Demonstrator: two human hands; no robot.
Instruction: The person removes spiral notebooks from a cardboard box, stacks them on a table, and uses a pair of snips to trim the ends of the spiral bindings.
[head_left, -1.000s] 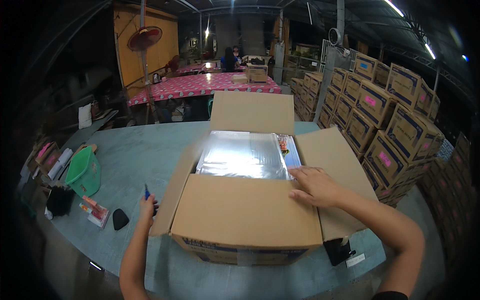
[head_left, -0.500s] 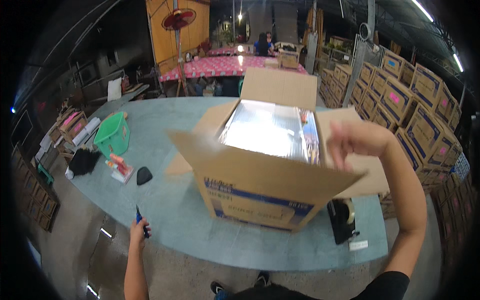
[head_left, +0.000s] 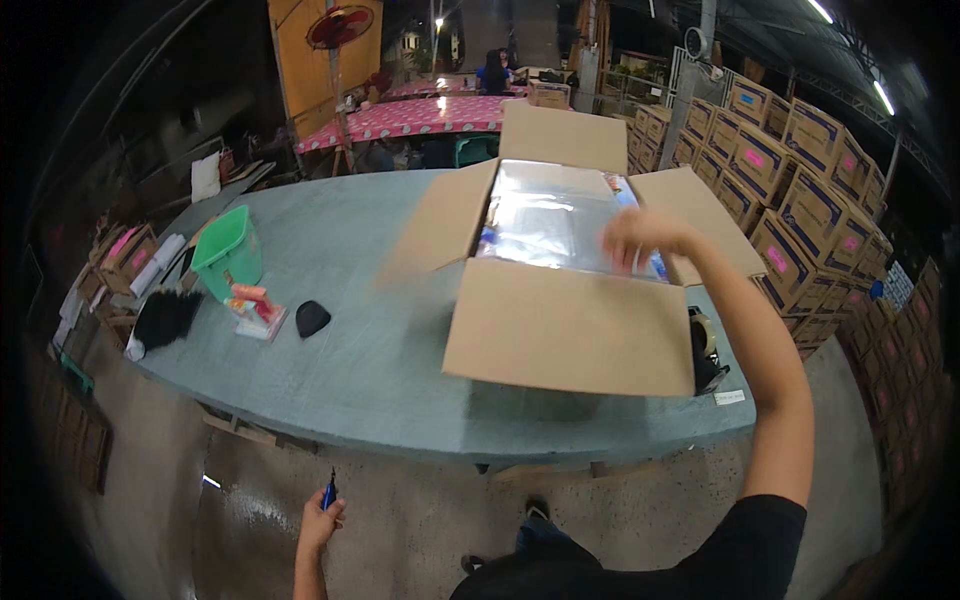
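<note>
**Holding the right hand (head_left: pixel 637 238) over an open carton (head_left: pixel 575 310), clasping a blue pointed tool (head_left: pixel 329 494) in the left hand (head_left: pixel 320 523)**

Stands on the floor (head_left: pixel 420 520) at the near edge of the desk (head_left: pixel 360 230), facing the carton near the right end. Holds the right arm bent, elbow out by the near right corner, forearm (head_left: pixel 740 310) slanting up and inward in front of the right flap (head_left: pixel 705 215), wrist raised, fingers drooping toward the shiny wrapped stack (head_left: pixel 550 225) inside the carton. Cannot tell, through the blur on that grip, fingers apart from fingers together, nor touching from hovering.

Holds the left arm low, in front of the near edge and above the floor, well apart from the carton. Clamps the left grip around the tool, fingers curled about the blue body, dark tip pointing away toward the desk.

Has all four flaps of the carton folded back: far one standing up, left one blurred, near one spread toward the near edge, right one spread toward the right edge. Shows a black tape dispenser (head_left: pixel 712 376) just beside the carton, close to the right edge, with a white slip (head_left: pixel 730 398) near the near right corner. Toward the left edge, shows a green bin (head_left: pixel 228 255), small red-and-white items (head_left: pixel 258 312) and a black rounded object (head_left: pixel 312 319).
</note>
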